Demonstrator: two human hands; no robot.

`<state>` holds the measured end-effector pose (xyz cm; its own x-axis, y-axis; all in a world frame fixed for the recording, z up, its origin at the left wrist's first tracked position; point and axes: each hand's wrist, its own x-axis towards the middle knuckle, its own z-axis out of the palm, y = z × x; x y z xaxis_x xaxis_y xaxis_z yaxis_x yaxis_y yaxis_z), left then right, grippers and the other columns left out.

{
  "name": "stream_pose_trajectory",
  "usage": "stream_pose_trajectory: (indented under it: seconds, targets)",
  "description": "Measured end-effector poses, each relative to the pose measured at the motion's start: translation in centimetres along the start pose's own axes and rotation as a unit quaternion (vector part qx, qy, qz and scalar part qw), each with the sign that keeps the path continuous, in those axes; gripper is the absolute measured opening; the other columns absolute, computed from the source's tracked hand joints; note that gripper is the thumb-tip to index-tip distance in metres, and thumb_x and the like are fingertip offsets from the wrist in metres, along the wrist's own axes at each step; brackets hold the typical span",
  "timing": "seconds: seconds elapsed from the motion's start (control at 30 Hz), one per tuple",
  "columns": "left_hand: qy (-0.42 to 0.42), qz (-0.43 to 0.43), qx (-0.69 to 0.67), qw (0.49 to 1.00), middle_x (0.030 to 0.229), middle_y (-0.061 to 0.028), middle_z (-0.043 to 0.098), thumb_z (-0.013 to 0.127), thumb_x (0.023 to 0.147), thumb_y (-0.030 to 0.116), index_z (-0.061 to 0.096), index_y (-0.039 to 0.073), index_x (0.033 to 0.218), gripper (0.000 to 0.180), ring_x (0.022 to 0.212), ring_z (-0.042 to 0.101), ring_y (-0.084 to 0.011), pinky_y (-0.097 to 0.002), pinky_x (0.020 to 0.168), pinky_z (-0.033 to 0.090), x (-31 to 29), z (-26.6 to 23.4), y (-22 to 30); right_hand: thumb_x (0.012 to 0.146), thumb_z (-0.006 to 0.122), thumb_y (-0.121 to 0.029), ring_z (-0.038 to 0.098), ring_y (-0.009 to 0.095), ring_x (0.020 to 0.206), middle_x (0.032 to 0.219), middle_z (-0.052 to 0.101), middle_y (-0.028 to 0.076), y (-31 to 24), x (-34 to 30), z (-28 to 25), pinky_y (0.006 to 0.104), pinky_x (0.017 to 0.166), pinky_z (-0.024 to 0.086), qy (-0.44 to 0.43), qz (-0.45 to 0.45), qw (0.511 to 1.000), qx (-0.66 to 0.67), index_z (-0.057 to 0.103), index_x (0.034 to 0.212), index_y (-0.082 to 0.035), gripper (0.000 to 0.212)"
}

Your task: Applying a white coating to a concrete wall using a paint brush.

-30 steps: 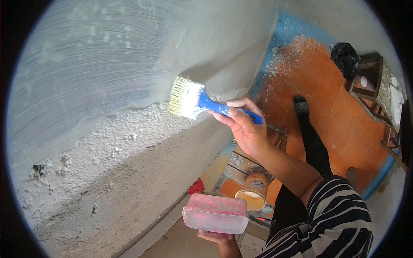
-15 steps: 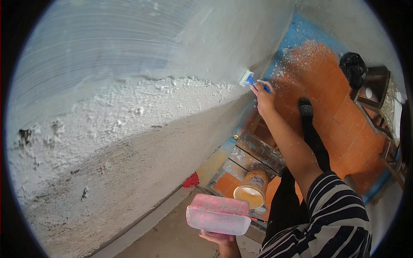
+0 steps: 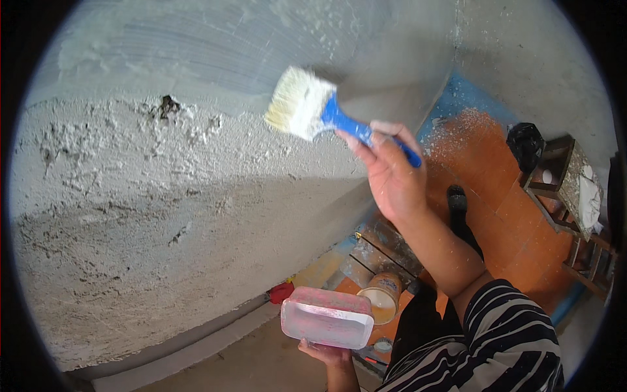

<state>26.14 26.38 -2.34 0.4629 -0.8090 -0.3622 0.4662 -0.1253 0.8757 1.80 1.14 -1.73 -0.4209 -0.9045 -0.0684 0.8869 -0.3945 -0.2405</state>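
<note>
In my right hand [image 3: 395,166] is a wide paintbrush [image 3: 339,117] with a blue handle and white-coated bristles. My fingers close round its handle, and the bristles point left in front of the wall [image 3: 150,157]. Whether they touch the wall I cannot tell. Smooth grey paint covers the upper wall; lower down the surface is rough and pale, with pits. My left hand [image 3: 324,353] holds up a pink-stained, translucent plastic tub [image 3: 326,318] from below, near the bottom of the view. What lies inside the tub is hard to make out.
A bucket [image 3: 382,297] with pale contents stands beside a paint-spattered wooden bench [image 3: 385,245]. Red cloth [image 3: 281,292] lies at the wall's foot. On the right are a black bag [image 3: 525,145] and a wooden stool [image 3: 565,179]. White specks dot the orange tiled floor [image 3: 483,157].
My right hand has drawn the paintbrush back from the far end of the wall, leftward and closer to me. My left hand still holds the tub in nearly the same place.
</note>
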Motion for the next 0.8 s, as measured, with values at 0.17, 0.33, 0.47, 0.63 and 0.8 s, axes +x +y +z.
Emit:
stream_pose_trajectory:
  seconds: [0.17,0.33,0.47,0.63,0.8]
  targets:
    - [0.037,0.006,-0.016,0.999,0.140,-0.0129,0.046,0.051,0.083,0.057,0.038,0.008,0.145,0.079,0.126,0.050,-0.0340,-0.0491,0.100,0.047,0.0,-1.2,-0.1,0.094,0.056,0.003,0.062,0.037,0.114,0.110,0.060,0.021,-0.5,2.3,-5.0,0.0405,0.106,0.052,0.004,-0.042,0.999,-0.012,0.056,0.103,0.008,0.009]
    - [0.015,-0.001,0.005,1.000,0.136,-0.0126,0.049,0.050,0.083,0.057,0.039,0.009,0.144,0.079,0.124,0.051,-0.0346,-0.0515,0.099,0.048,0.4,-0.6,-0.6,0.094,0.056,0.005,0.063,0.037,0.112,0.107,0.059,0.017,2.3,2.3,-19.5,0.0384,0.104,0.053,0.127,-0.009,0.989,-0.074,0.056,0.103,0.008,0.010]
    - [0.001,-0.028,0.036,0.999,0.138,-0.0128,0.047,0.050,0.082,0.058,0.037,0.010,0.145,0.081,0.125,0.050,-0.0356,-0.0542,0.098,0.048,1.5,0.4,-2.3,0.092,0.059,0.005,0.066,0.033,0.103,0.104,0.060,0.014,6.8,4.1,-32.1,0.0384,0.098,0.056,0.271,0.023,0.951,-0.150,0.057,0.103,0.005,0.011]
    - [0.017,-0.051,0.031,0.998,0.142,-0.0132,0.042,0.049,0.081,0.060,0.034,0.012,0.147,0.083,0.128,0.047,-0.0376,-0.0570,0.097,0.047,2.0,1.3,-4.2,0.089,0.062,0.005,0.066,0.026,0.093,0.103,0.060,0.013,9.6,8.6,-36.8,0.0345,0.093,0.059,0.363,0.040,0.906,-0.212,0.058,0.102,0.006,0.013]
    - [0.015,-0.025,0.058,0.998,0.140,-0.0131,0.044,0.049,0.081,0.059,0.035,0.012,0.146,0.082,0.126,0.049,-0.0363,-0.0553,0.097,0.048,1.5,2.2,-2.6,0.087,0.064,0.004,0.067,0.025,0.093,0.101,0.061,0.012,7.6,8.8,-27.9,0.0338,0.092,0.059,0.281,0.046,0.934,-0.215,0.059,0.099,0.006,0.014]
